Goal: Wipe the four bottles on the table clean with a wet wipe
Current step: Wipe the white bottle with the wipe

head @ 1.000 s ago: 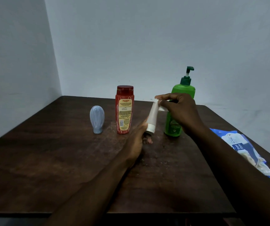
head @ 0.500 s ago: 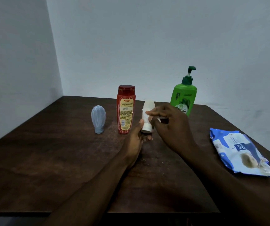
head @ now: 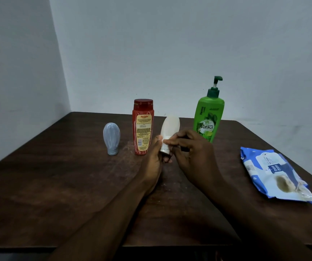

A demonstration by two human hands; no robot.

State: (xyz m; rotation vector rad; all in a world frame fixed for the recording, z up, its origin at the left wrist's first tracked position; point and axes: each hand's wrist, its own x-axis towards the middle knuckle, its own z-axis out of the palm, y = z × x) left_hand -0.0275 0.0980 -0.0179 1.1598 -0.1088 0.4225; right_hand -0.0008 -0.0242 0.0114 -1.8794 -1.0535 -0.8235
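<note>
Centrally, smooth teardrop-shaped white bottle [head: 170, 127], cap down, left hand [head: 152, 162] gripping its neck, right hand [head: 192, 157] pinching the same neck, scuffed dark wooden table [head: 57, 185], plain pale walls [head: 170, 53].

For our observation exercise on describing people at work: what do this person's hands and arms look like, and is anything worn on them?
The left hand and right hand are bare: no gloves, rings or watch show. Both forearms are bare too; no sleeve reaches into view.
</note>
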